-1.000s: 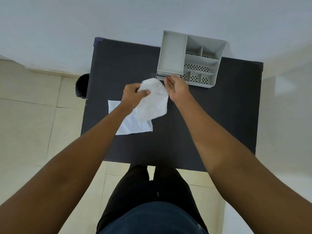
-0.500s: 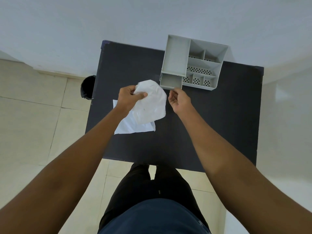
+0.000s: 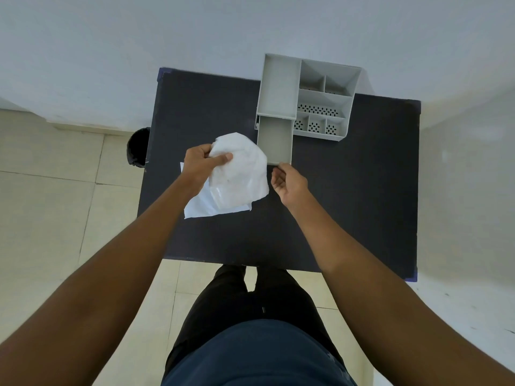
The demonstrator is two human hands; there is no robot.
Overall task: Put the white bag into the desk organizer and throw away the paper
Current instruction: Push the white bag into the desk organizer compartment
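The fingers [image 3: 220, 158] of the left hand [image 3: 200, 165] are closed on the upper left part of the white bag [image 3: 239, 174]: the thumb lies across the front of it and the other fingers are behind. The bag hangs crumpled from this grip, above the table. Below the left hand, partly covered by the bag, the paper [image 3: 200, 206] lies flat on the dark table [image 3: 348, 190].

The right hand [image 3: 289, 182] is just to the right of the bag. Its fingers are curled loosely and its fingertips [image 3: 281, 165] are at the near end of the drawer [image 3: 276, 140]. I cannot tell if they still pinch the drawer front or only touch it.

The drawer stands pulled out from the desk organizer [image 3: 306, 98], toward the person, and its inside looks bare. The bag's right edge is just beside the drawer's left wall. The organizer is grey and stands beyond both hands, at the far edge of the table against the wall [image 3: 167, 37]. To the right of the drawer it has 3 small perforated cells, and behind them more compartments.

Far to the left of the left hand, a black bin [image 3: 136, 147] stands on the tiled floor [image 3: 50, 204], beside the table edge.
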